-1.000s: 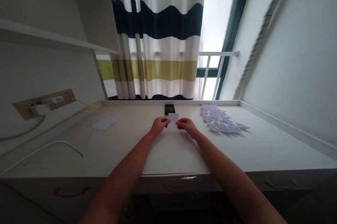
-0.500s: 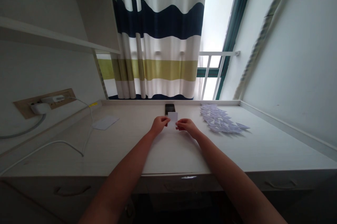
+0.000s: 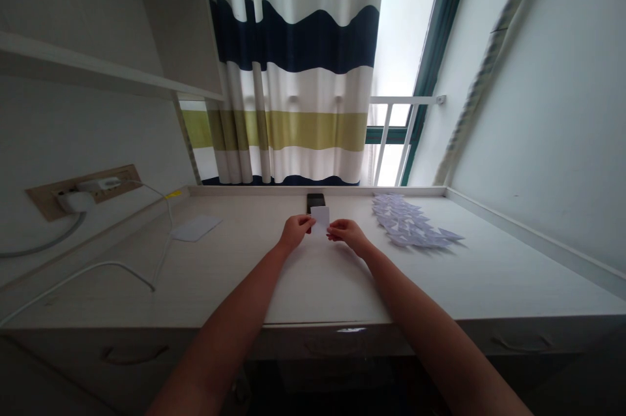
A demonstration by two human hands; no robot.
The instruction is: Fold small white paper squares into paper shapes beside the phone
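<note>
A small white piece of paper [image 3: 320,216] is held up just above the desk, between my two hands. My left hand [image 3: 296,231] pinches its left edge with thumb and fingers. At the lower right edge, my right hand [image 3: 346,232] has its fingers closed on the paper too. Right behind the paper lies a dark phone [image 3: 315,199], its near part covered by the sheet. To the right, several folded white paper pieces [image 3: 411,223] with pointed ends lie in overlapping rows.
Flat white paper sheets [image 3: 196,228] lie on the desk [image 3: 254,279] at the left. A white cable [image 3: 117,264] runs there from plugs in the wall socket [image 3: 83,191]. A raised rim borders the desk's back and right; a striped curtain [image 3: 317,90] hangs behind.
The paper between my hands has shifted very slightly left and tilted a little. Both hands stay at nearly the same spot, and the other things lie unchanged.
</note>
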